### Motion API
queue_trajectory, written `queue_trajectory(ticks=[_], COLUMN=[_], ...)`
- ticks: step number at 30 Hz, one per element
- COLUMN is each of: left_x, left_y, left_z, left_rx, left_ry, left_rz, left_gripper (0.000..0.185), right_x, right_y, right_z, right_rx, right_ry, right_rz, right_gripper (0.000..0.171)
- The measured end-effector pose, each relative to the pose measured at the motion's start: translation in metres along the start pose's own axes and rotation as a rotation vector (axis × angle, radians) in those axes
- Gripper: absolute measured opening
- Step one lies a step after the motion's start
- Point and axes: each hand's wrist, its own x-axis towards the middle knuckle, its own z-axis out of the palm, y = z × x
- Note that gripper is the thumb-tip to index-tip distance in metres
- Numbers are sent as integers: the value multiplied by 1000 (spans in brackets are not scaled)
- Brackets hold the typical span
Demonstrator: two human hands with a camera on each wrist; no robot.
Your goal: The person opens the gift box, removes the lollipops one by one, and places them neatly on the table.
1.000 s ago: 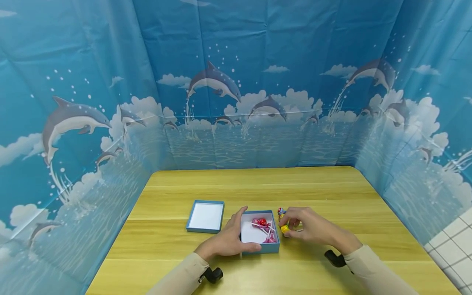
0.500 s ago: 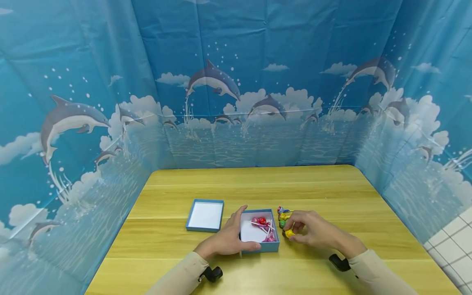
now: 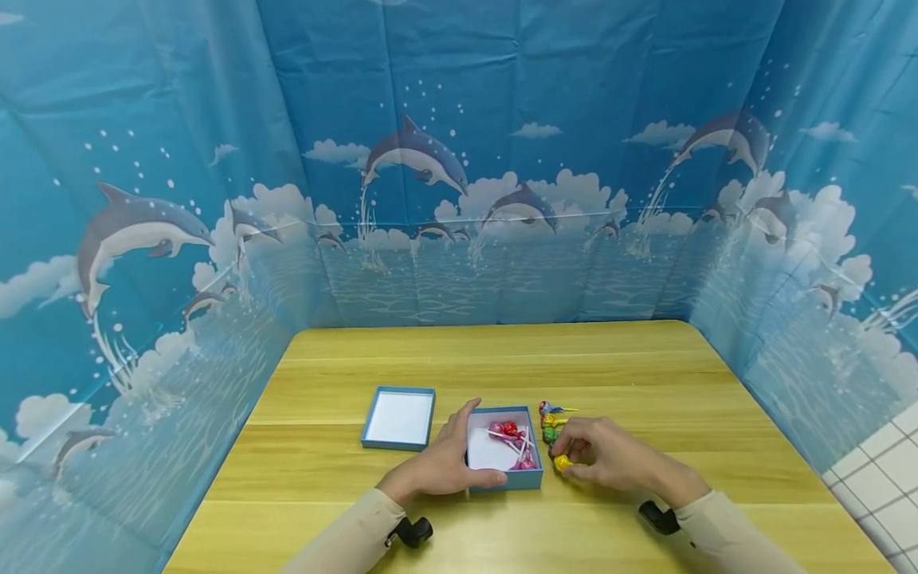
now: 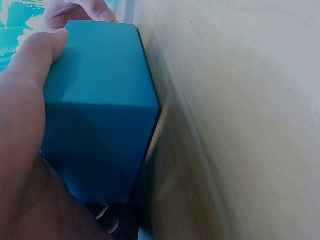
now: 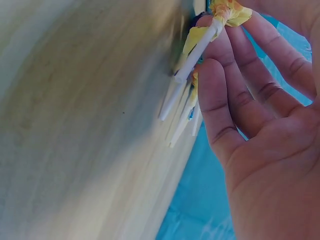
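Near the middle of the wooden tabletop (image 3: pixel 502 359): one small blue box (image 3: pixel 518 481), open, white inside, holding a few pink and red lollipops (image 3: pixel 511 433) with white sticks.

Left hand (image 3: pixel 448 462): cupped against the box's left side, thumb along the near wall, fingers up along the left and far walls, gripping it; the left wrist view shows the thumb (image 4: pixel 37 60) pressed on the blue wall (image 4: pixel 95 110).

Right hand (image 3: pixel 610 456): just right of the box, resting on the tabletop, fingers curled and pinching a yellow-wrapped lollipop (image 3: pixel 562 461). The right wrist view shows its white stick (image 5: pixel 192 60) held between thumb and fingers (image 5: pixel 225 55), the yellow wrapper (image 5: pixel 227 12) at the fingertips, with other sticks (image 5: pixel 182 117) lying on the wood just below it.

Loose lollipops (image 3: pixel 551 421): a short row, multicoloured, green and yellow among them, on the tabletop between the box's right wall and the right hand.

Box lid (image 3: pixel 399 419): blue rim, white inside, lying open side up to the left of the box, apart from it.

Surround: blue backdrop printed with dolphins (image 3: pixel 416 159) on three sides.
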Motion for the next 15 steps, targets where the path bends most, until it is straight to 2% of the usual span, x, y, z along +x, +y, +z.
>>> queue_trajectory(ticks=[15], left_x=[-1], left_y=[0], left_z=[0], left_rx=[-2], left_ry=[4], left_rz=[6], left_gripper=[134], right_x=[0], right_y=[6], right_z=[9], right_rx=[-39], right_ry=[13], right_rz=[-7], right_gripper=[18])
